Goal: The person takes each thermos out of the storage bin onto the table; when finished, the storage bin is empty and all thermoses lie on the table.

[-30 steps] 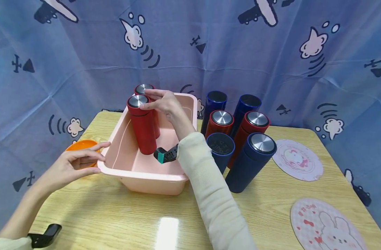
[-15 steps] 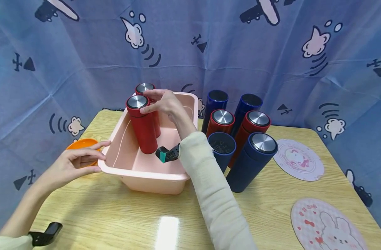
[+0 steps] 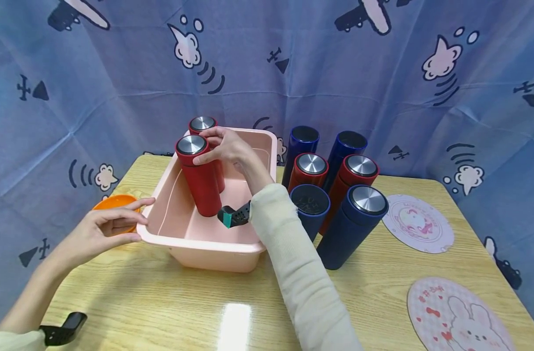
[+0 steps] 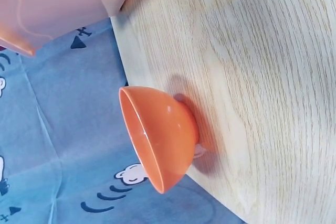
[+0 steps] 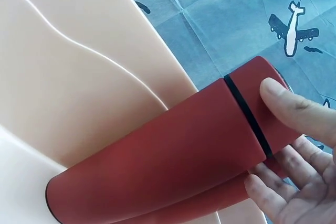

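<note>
A pink plastic bin (image 3: 205, 244) stands on the table with two red thermos bottles upright inside, side by side. My right hand (image 3: 232, 147) holds the nearer red thermos (image 3: 201, 190) by its top. In the right wrist view the thumb presses the red cap (image 5: 262, 98) while the other fingers bend in behind it. The farther red thermos (image 3: 203, 125) is partly hidden by that hand and the nearer bottle. My left hand (image 3: 102, 229) pinches the bin's near left corner at the rim. That hand does not show in the left wrist view.
Right of the bin stand several thermoses, among them a dark blue thermos (image 3: 348, 234) and a red thermos (image 3: 359, 170). Two round mats, one with a unicorn (image 3: 418, 224) and one with a rabbit (image 3: 460, 317), lie farther right. An orange bowl (image 4: 163, 135) sits left of the bin.
My right hand's fingers have bent in closer around the top of the nearer red thermos, and its thumb has shifted slightly down and left. The left hand and bin stay put.
</note>
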The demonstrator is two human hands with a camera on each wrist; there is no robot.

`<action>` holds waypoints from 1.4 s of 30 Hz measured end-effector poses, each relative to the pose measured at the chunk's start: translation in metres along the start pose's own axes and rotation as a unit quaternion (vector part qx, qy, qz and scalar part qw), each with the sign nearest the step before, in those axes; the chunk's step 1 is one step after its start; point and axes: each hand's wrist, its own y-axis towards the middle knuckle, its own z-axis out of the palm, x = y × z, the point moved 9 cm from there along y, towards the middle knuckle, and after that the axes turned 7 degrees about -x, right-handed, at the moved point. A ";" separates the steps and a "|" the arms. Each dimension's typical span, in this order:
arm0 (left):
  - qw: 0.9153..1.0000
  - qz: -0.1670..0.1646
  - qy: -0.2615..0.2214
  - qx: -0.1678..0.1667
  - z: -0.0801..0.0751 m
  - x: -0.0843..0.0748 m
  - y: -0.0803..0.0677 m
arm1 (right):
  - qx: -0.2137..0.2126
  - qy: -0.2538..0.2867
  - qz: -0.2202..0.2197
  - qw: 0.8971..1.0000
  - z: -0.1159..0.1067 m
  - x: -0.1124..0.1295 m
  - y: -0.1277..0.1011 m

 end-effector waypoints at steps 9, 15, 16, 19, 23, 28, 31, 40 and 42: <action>1.000 -0.002 0.004 -0.003 0.000 0.000 -0.001 | -0.008 -0.020 0.001 1.000 -0.003 -0.002 -0.002; 1.000 -0.012 0.010 -0.007 0.000 0.001 0.000 | -0.023 0.001 0.005 1.000 -0.004 -0.002 -0.002; 1.000 -0.014 0.012 -0.008 0.000 0.001 0.000 | -0.026 0.001 0.005 1.000 -0.004 -0.002 -0.002; 1.000 -0.018 0.016 -0.010 0.000 0.002 -0.001 | -0.038 -0.011 0.006 0.999 -0.005 -0.002 -0.002; 1.000 -0.012 0.013 -0.009 -0.001 0.001 -0.001 | -0.058 -0.029 0.009 0.998 -0.008 -0.002 -0.002; 1.000 -0.008 0.010 -0.007 0.000 0.001 0.000 | -0.073 -0.036 0.019 0.996 -0.011 -0.002 -0.003; 1.000 -0.018 0.017 -0.010 0.000 0.002 0.000 | -0.081 -0.035 0.021 0.996 -0.013 0.000 -0.005; 1.000 -0.007 0.010 -0.006 0.000 0.001 0.000 | -0.117 -0.028 -0.013 0.993 -0.024 0.014 -0.013; 1.000 -0.009 0.012 -0.007 -0.001 0.001 0.000 | -0.121 -0.034 -0.022 0.992 -0.025 0.020 -0.015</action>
